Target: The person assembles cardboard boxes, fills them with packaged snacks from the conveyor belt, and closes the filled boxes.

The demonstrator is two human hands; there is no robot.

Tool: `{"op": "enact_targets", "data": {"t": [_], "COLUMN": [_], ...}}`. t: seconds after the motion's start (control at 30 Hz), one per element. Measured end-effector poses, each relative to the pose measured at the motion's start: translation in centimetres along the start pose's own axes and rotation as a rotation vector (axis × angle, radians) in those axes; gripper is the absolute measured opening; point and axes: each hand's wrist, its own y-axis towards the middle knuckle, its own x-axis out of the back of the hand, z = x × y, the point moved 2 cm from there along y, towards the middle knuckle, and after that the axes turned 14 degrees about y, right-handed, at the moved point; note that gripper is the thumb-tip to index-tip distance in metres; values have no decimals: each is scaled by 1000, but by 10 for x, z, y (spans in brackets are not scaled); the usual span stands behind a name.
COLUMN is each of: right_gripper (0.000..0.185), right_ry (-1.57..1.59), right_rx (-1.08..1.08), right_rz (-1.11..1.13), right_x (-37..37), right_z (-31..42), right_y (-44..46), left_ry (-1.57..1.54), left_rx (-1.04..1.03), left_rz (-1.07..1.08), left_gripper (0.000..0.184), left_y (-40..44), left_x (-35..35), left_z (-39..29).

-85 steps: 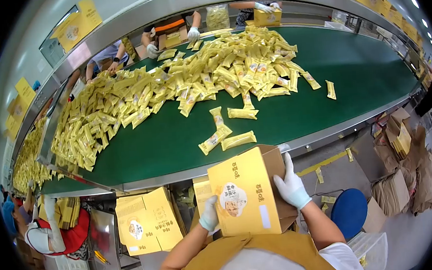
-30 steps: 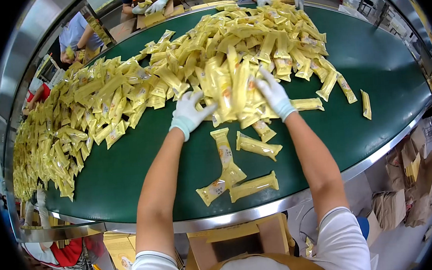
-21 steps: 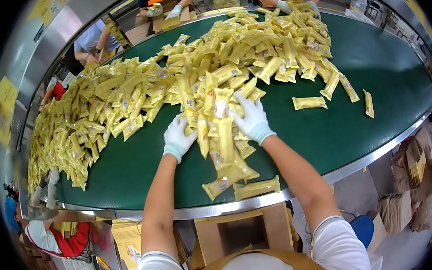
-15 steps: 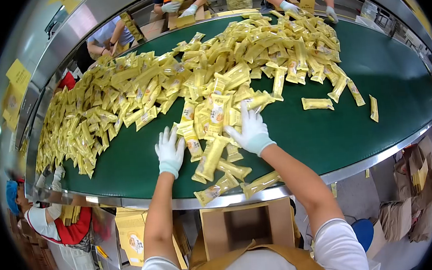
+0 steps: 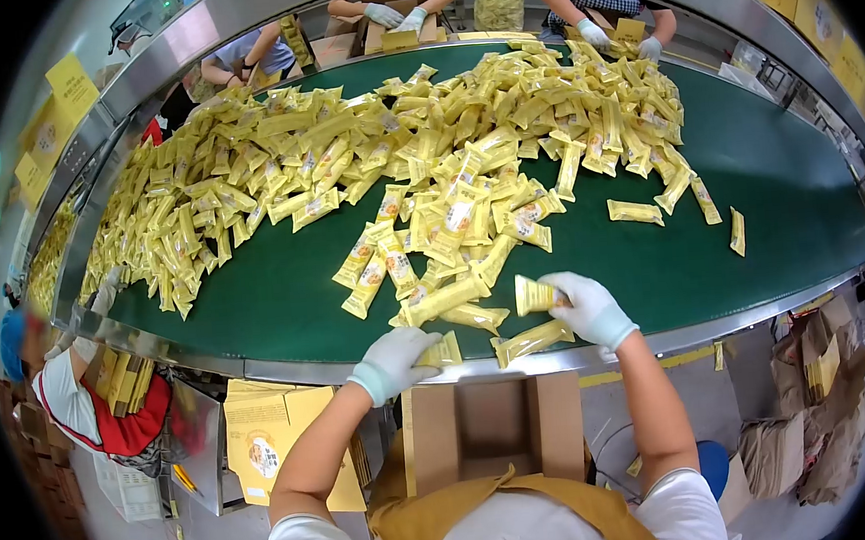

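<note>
Both my hands wear white gloves. My left hand (image 5: 397,361) is closed on a yellow wrapped snack bar (image 5: 445,350) at the near metal edge of the belt. My right hand (image 5: 590,309) grips another yellow wrapped snack bar (image 5: 535,295), held just above the belt. Between the hands, a loose bar (image 5: 535,342) rests across the edge, with more bars (image 5: 444,297) lying just beyond. A large heap of the same bars (image 5: 502,115) covers the far and left parts of the green belt (image 5: 767,176).
Below the edge, in front of my body, stands an open cardboard box (image 5: 431,426). Flat yellow cartons (image 5: 264,447) lean to its left. Co-workers with gloved hands (image 5: 594,34) work across the belt; a person in a red apron (image 5: 142,416) stands at left. Brown bags (image 5: 776,452) lie at right.
My hands have drawn back toward the near edge and each has closed on a bar. Several bars in front have shifted and spread toward me.
</note>
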Motion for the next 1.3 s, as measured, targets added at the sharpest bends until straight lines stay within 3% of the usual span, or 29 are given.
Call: {"op": "enact_targets", "data": {"t": [0.07, 0.13, 0.23, 0.33, 0.4, 0.47, 0.5, 0.53, 0.67, 0.77, 0.8, 0.83, 1.03, 1.2, 1.3], "right_gripper": [40, 42, 36, 33, 35, 37, 38, 43, 39, 36, 37, 36, 29, 27, 51], "right_ry": [26, -111, -294, -380, -343, -206, -137, -74, -173, -414, -452, -440, -486, -720, -721], "right_rx": [-28, 165, 216, 136, 74, 52, 40, 12, 160, 1, -83, -60, 10, 177, 232], "right_rz": [158, 228, 238, 305, 361, 206, 127, 113, 37, 201, 249, 246, 333, 25, -96], "right_x": [2, -21, -49, -49, -36, -25, -20, -19, -81, -125, -123, -123, -86, -39, -32], "right_z": [16, 2, -4, 0, 18, 40, 51, 63, 53, 42, 47, 46, 39, -15, -17], "right_y": [-14, -19, -19, -16, -16, -11, -5, 5, 51, 76, 80, 80, 52, 7, -25], "left_ry": [-142, -178, -18, 326, 244, 88, -10, -141, 21, 51, 42, 23, 192, 413, 631], "left_rx": [74, 117, 184, 271, 357, 444, 532, 635, 777, 820, 828, 776, 599, 594, 356], "left_rz": [-132, -349, -404, -222, -81, 35, -198, -186, -173, -42, 23, 100, 101, -18, -269], "left_gripper": [56, 58, 57, 55, 56, 56, 55, 55, 39, 32, 29, 40, 36, 39, 71], "left_y": [-1, 10, 54, 86, 89, 82, 71, 66, 69, 81, 84, 85, 74, 35, 10], "left_x": [22, 37, 23, -8, 4, 18, 22, 27, 13, 3, 6, 8, 21, -1, -22], "left_z": [-7, -17, -17, -7, -5, 4, 9, 20, 37, 40, 42, 43, 21, 43, 37]}}
